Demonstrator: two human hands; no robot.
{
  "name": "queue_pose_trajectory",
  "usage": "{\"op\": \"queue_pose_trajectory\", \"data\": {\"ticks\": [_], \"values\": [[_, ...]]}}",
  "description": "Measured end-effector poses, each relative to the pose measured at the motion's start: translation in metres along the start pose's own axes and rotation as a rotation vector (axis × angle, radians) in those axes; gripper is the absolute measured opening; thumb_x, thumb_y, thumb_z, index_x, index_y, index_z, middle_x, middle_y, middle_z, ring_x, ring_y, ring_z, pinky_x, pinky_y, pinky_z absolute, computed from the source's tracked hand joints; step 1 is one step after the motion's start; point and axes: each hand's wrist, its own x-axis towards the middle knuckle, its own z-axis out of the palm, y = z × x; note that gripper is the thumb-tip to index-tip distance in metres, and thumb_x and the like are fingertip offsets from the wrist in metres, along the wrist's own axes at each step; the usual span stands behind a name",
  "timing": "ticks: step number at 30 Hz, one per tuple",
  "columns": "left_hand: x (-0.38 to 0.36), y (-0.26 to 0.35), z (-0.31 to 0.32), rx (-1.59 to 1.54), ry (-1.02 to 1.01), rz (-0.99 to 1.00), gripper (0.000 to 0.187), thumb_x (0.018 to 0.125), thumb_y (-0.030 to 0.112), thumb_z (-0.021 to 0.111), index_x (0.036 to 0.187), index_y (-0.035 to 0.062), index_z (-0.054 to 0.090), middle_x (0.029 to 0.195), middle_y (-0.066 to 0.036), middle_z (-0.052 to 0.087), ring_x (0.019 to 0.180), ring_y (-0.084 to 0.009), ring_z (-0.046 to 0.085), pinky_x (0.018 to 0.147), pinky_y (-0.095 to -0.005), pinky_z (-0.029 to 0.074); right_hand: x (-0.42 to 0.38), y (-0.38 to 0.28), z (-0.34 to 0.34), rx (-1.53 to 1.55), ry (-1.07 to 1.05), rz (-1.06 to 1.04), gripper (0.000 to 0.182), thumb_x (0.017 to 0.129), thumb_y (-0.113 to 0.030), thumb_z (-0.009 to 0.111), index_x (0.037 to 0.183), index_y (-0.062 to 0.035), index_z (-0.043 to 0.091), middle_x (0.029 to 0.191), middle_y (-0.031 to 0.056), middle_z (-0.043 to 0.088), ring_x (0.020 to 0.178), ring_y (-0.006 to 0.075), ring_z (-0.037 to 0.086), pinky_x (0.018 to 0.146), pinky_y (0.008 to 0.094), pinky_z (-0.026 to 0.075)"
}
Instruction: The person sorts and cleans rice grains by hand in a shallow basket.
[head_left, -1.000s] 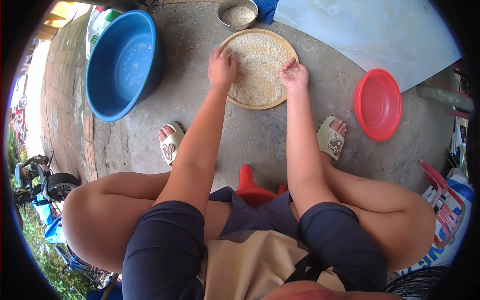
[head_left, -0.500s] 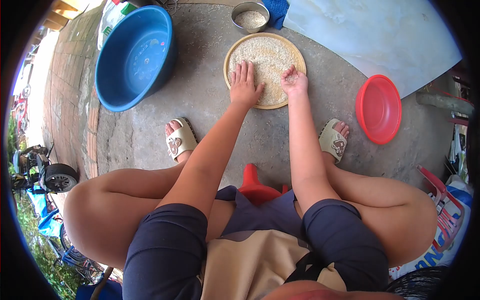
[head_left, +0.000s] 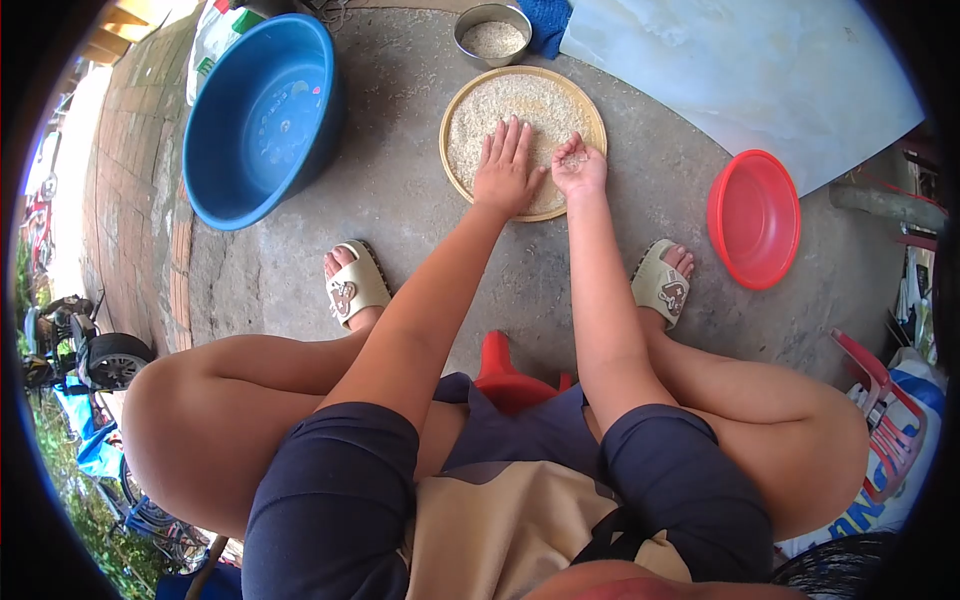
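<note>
A round, shallow woven tray (head_left: pixel 543 214) lies on the concrete, covered with pale grains that look like rice (head_left: pixel 515 95). My left hand (head_left: pixel 507 175) rests palm down on the grains with its fingers stretched out. Close beside it, over the tray's right side, my right hand (head_left: pixel 580 172) is turned palm up. Its fingers curl inward around a few grains in the palm. Behind the tray stands a metal bowl (head_left: pixel 493 62) with more of these grains inside.
A large blue basin (head_left: pixel 215 150) stands at the left and a red basin (head_left: pixel 718 215) at the right. A pale sheet (head_left: pixel 740 70) covers the floor at the back right. A blue cloth (head_left: pixel 548 28) lies by the metal bowl. Under me is a red stool (head_left: pixel 497 360).
My left hand has slid right across the grains, closer to my right hand. My right hand stays palm up with its fingers curled. The whole view has shifted slightly.
</note>
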Motion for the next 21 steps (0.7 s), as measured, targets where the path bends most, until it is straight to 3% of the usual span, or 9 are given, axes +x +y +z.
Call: {"op": "queue_pose_trajectory", "data": {"ticks": [6,15,21], "values": [[0.012,-0.008,0.006,-0.094,0.039,0.016,0.069,0.09,0.039,0.05,0.143,0.0043,0.025,0.15,-0.017,0.02,0.14,-0.0331,0.017,0.114,-0.0421,0.016,0.0,0.0,-0.002,-0.045,-0.042,-0.01,0.033,0.092,-0.02,0.034,0.084,-0.0029,0.06,0.068,0.0059,0.056,0.06,0.0172,0.053,0.058,0.0291,0.045],[0.025,-0.001,0.009,-0.116,0.038,0.08,0.066,0.087,0.033,0.054,0.142,0.0074,0.028,0.149,-0.016,0.023,0.139,-0.0333,0.02,0.113,-0.0426,0.02,-0.001,0.007,0.002,-0.093,0.008,-0.055,0.026,0.087,-0.022,0.04,0.09,-0.0028,0.058,0.073,0.0037,0.053,0.064,0.0159,0.049,0.06,0.0291,0.042],[0.029,0.0,0.011,-0.151,0.168,0.003,0.043,0.084,0.026,0.06,0.122,0.009,0.051,0.133,-0.015,0.042,0.123,-0.033,0.04,0.102,-0.0418,0.035,-0.001,0.007,0.005,-0.075,0.012,-0.035,0.028,0.089,-0.021,0.037,0.087,-0.0041,0.06,0.07,0.0036,0.054,0.061,0.015,0.05,0.058,0.0282,0.044]]}}
